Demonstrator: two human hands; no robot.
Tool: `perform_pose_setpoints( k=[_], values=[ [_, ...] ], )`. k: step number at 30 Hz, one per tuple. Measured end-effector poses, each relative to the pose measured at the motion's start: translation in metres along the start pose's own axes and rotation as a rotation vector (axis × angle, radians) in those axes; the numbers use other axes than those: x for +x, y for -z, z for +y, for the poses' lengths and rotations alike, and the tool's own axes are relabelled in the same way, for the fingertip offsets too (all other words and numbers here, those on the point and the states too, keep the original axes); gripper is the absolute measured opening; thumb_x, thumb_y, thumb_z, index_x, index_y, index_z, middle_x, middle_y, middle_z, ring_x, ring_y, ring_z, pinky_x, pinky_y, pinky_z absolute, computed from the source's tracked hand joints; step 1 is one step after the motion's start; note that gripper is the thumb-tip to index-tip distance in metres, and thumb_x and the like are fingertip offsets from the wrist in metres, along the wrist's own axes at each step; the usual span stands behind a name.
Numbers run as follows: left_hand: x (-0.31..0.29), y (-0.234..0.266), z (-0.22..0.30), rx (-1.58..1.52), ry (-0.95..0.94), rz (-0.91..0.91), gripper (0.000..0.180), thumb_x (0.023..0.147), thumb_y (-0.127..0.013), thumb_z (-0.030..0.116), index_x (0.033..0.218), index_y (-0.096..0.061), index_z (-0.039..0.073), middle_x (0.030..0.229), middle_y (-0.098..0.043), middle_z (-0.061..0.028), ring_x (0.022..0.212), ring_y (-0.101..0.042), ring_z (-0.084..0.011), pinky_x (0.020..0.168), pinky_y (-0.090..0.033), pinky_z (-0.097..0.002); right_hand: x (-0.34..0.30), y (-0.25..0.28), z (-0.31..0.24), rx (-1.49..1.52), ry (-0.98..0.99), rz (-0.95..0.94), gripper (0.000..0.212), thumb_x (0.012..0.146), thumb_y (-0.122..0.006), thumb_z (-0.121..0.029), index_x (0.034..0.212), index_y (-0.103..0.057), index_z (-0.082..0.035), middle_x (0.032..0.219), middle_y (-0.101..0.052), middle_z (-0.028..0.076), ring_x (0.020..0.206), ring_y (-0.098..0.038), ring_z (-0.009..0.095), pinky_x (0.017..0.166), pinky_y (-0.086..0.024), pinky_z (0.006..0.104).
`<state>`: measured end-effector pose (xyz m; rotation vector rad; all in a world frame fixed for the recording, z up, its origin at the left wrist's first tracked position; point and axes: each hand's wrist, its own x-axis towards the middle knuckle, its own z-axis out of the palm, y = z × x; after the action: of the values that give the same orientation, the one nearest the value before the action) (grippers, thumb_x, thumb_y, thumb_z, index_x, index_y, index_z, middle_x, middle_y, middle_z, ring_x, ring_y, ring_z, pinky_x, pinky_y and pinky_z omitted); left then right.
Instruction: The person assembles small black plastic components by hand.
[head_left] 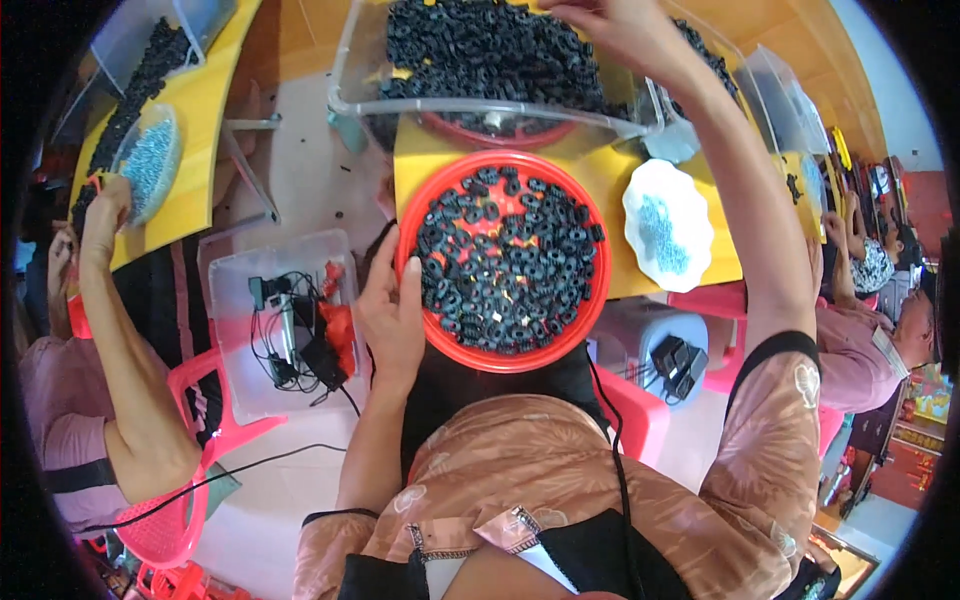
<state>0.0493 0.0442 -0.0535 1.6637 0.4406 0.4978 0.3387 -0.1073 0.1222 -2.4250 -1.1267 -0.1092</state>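
L hand point(390, 325) clamps red basin point(505, 362), ctr, at its 9 o'clock rim, prob. steadying those blk plastic parts point(505, 285); R hand point(618, 28), 1 o'clock, by clear bin point(500, 104), fingers part-cropped, can't tell if apart.

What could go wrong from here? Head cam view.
1. Spill: the red basket overhangs the edge of the yellow table, with only the left hand gripping its rim; it might tip if that grip slips.
2. Knock: the right forearm passes close by the white dish of blue pieces and could bump it.
3. Snag: the black cable hanging down the person's front might catch.
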Motion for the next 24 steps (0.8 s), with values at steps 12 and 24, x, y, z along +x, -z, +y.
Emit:
perform_pose_setpoints(
  k=[12,24],
  values=[
    [0.082,0.003,0.070,0.582,-0.621,0.168,0.050,0.082,-0.064,0.015,0.130,-0.049,0.008,0.123,-0.052,-0.0147,0.116,-0.048,-0.0277,0.096,-0.037,-0.0371,0.088,-0.145,0.037,-0.081,0.459,-0.478,0.029,0.081,-0.065,-0.023,0.105,-0.066,-0.007,0.100,-0.067,0.014,0.093,-0.064,0.030,0.084,-0.050,0.0369],
    [0.150,-0.004,0.057,0.740,-1.021,0.049,0.023,0.073,-0.060,0.009,0.096,-0.059,0.009,0.084,-0.052,-0.0044,0.092,-0.055,-0.0238,0.076,-0.041,-0.0354,0.071,-0.050,0.082,-0.368,0.480,-0.458,0.018,0.077,-0.065,-0.017,0.089,-0.062,-0.004,0.106,-0.057,0.013,0.106,-0.053,0.031,0.092,-0.043,0.0389]
  ],
)
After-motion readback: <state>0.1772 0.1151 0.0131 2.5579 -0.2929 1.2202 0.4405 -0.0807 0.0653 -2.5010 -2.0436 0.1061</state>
